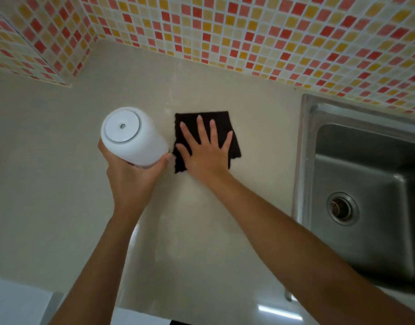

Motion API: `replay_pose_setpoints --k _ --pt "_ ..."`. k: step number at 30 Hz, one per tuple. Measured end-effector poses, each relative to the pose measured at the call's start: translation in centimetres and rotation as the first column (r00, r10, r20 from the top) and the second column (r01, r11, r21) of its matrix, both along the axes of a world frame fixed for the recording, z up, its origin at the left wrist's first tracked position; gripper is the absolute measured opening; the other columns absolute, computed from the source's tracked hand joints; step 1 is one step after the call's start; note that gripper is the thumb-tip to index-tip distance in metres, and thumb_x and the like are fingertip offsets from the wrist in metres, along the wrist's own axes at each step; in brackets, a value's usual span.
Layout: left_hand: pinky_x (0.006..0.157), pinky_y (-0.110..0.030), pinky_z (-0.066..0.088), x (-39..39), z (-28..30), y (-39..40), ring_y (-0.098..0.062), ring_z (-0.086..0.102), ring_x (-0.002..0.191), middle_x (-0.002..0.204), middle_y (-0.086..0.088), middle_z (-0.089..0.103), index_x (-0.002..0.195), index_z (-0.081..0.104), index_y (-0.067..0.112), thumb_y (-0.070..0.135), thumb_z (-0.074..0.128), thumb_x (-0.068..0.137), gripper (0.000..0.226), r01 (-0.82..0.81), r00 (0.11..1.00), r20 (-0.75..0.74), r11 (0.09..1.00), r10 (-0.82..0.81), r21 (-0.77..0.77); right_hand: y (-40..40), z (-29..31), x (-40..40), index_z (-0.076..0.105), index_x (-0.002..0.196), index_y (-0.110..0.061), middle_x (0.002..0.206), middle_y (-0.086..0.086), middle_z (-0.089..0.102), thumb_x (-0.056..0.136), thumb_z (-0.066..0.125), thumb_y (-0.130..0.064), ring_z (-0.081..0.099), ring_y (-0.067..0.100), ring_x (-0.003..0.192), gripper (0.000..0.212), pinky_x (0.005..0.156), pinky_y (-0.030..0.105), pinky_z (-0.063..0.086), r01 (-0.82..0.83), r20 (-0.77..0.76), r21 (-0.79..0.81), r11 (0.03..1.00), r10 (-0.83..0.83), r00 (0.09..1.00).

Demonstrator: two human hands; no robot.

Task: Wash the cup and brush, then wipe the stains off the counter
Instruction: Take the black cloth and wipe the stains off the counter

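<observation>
A: Where do things stand?

B: The left hand (133,177) is wrapped round the lower part of a white, smooth-walled cylindrical cup (131,137), holding it above the pale beige bench (49,184) and tipped so its flat end faces the camera. The right hand (206,151) lies flat with straight, spread fingers, pressing a dark, square cleaning cloth (225,120) onto the bench just beside the cup.

A: And the brush?

B: I can't see one. The stainless steel sink (366,172) is off to the right, well apart from the cloth, below the orange, red and cream mosaic tile wall (272,31).

A: How will the cup handle?

B: My guess is light but slick; if wet it could slide out of one hand, so a full wrap round the middle of the body looks safer than fingertips near the rim. The cloth is soft and limp, so it will bunch unless the palm keeps even pressure across its centre.

A: What stage is this?

B: Judging by the cloth on the bench, wiping.
</observation>
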State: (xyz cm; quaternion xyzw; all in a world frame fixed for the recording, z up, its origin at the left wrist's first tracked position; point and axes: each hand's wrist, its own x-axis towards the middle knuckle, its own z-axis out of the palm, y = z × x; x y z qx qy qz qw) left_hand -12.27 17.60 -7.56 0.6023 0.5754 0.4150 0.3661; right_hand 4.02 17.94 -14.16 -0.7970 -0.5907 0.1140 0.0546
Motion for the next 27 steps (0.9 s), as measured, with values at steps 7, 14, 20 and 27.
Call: replay_pose_setpoints --k 7,14,20,27 --pt "0.084 -0.003 0.042 -0.9 -0.7 -1.1 0.014 0.055 0.102 0.123 0.017 0.054 0.141 0.026 0.02 0.022 0.088 0.066 0.098 -0.003 1.0 0.01 1.0 0.003 -0.023 -6.3 -0.1 7.5 -0.004 0.15 -0.044 0.162 -0.001 -0.007 0.097 0.009 -0.061 -0.01 0.028 0.148 0.058 0.11 0.068 -0.003 0.285 0.043 -0.052 0.957 -0.283 0.958" --pt "0.085 -0.003 0.043 -2.4 0.4 -0.6 0.017 0.052 0.104 0.119 0.026 0.049 0.134 0.021 0.035 0.026 0.087 0.067 0.095 -0.015 1.0 0.004 1.0 0.015 -0.019 -18.1 0.9 -8.0 0.018 0.152 -0.037 0.161 0.008 0.015 0.095 0.026 -0.062 0.014 0.039 0.146 0.063 0.107 0.072 0.008 0.07 0.018 -0.035 0.997 -0.069 0.997" --pt "0.095 -0.013 0.044 -2.8 0.9 -0.7 0.01 0.052 0.112 0.128 0.014 0.051 0.139 0.026 0.017 0.027 0.087 0.068 0.095 -0.019 1.0 0.006 0.998 0.019 0.054 0.3 -0.1 -2.0 -0.005 0.151 -0.04 0.162 0.003 -0.012 0.096 0.014 -0.064 -0.015 0.032 0.146 0.063 0.106 0.07 -0.013 0.185 0.009 -0.106 0.977 -0.185 0.983" --pt "0.097 -0.013 0.043 -2.6 1.0 -0.3 0.006 0.05 0.118 0.136 0.008 0.049 0.143 0.025 0.012 0.029 0.086 0.068 0.098 -0.008 1.0 0.004 0.998 0.008 0.065 -18.3 0.5 -10.4 0.017 0.152 -0.037 0.161 0.006 0.013 0.094 0.034 -0.063 0.015 0.035 0.147 0.066 0.108 0.071 0.011 0.065 -0.001 0.012 0.998 -0.065 0.998"
